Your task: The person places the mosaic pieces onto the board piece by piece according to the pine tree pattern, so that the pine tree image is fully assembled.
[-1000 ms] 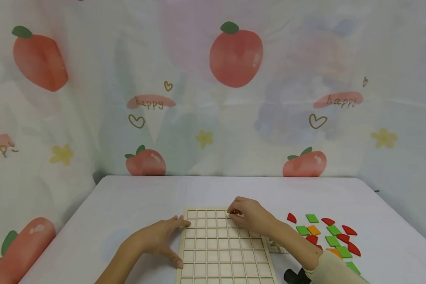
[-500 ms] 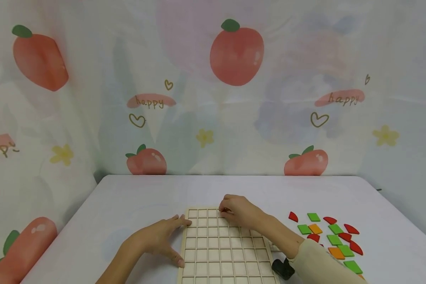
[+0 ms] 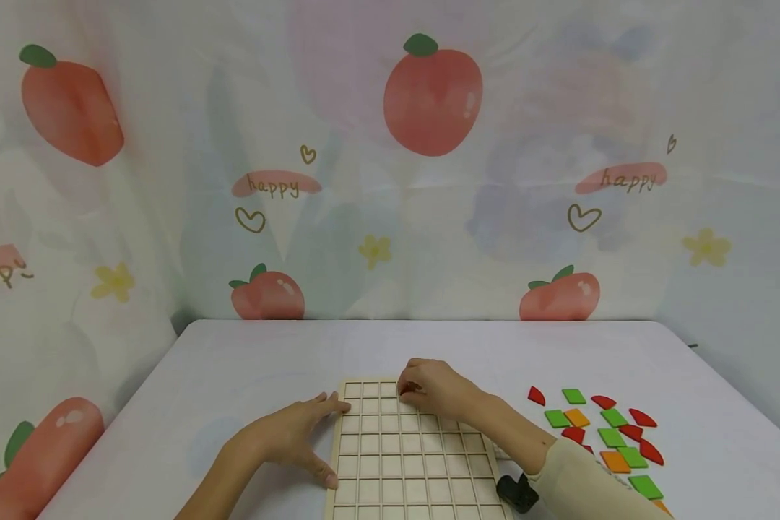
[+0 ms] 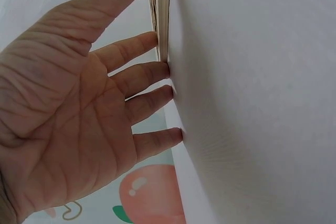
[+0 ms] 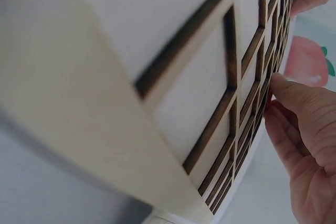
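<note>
A pale wooden grid board (image 3: pixel 393 445) lies on the white table. My left hand (image 3: pixel 291 438) rests at its left edge, thumb and fingertips touching the frame, with the fingers spread and fairly straight in the left wrist view. Over the far rows of the grid, my right hand (image 3: pixel 438 390) pinches a small red piece (image 5: pixel 269 98) between thumb and fingers. Most of that piece is hidden by the fingers, so its full shape cannot be seen. The cells in view hold no coloured pieces; the right hand and forearm cover some of them.
Right of the board, red quarter-round pieces (image 3: pixel 651 453), green diamonds (image 3: pixel 614 418) and orange ones (image 3: pixel 615 462) lie scattered. A black object (image 3: pixel 517 493) sits by the board's right edge, near the right sleeve (image 3: pixel 578 480). A patterned cloth (image 3: pixel 403 159) hangs behind the table.
My right hand has moved left along the far rows of the board, still pinching the red piece. The left hand has stayed at the left edge.
</note>
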Demonstrator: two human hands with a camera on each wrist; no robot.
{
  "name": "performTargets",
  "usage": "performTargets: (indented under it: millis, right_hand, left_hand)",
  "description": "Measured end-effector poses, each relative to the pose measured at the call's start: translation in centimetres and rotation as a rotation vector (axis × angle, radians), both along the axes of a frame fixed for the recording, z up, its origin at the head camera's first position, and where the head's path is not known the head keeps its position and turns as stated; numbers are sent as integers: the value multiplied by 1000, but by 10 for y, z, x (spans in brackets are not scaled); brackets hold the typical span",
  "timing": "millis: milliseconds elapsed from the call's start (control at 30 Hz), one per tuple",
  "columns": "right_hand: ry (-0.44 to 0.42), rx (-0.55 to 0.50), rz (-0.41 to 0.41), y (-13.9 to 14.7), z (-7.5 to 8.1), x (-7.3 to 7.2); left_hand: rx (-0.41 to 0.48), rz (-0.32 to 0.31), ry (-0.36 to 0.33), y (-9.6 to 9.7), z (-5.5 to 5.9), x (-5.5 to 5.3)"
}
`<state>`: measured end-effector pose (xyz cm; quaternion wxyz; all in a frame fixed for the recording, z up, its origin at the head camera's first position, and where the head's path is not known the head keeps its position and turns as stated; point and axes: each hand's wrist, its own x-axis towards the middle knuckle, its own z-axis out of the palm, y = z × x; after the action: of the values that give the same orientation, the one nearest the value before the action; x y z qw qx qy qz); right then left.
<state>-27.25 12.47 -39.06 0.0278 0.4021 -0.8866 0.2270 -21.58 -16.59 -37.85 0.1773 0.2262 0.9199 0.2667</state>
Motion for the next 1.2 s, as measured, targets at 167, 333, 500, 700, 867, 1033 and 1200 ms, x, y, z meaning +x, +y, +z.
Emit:
performTargets:
  millis: [167, 333, 500, 700, 867, 1033, 1200]
  right_hand:
    - [37, -5, -31, 4, 3, 2]
    - [105, -32, -79, 17, 8, 5]
    - [132, -68, -81, 34, 12, 12]
    - [122, -126, -99, 52, 15, 23]
    - [146, -142, -100, 66, 16, 29]
    - [186, -144, -84, 81, 15, 35]
    - [249, -165, -56, 92, 12, 41]
  left_hand:
    - [10, -3, 3, 0, -1, -1]
    - [26, -16, 5, 2, -3, -1]
    - [25, -18, 3, 4, -1, -1]
    - [18, -21, 6, 5, 0, -1]
    - [20, -16, 9, 4, -1, -1]
    - [13, -7, 11, 3, -1, -1]
    - [8, -7, 1, 1, -2, -1]
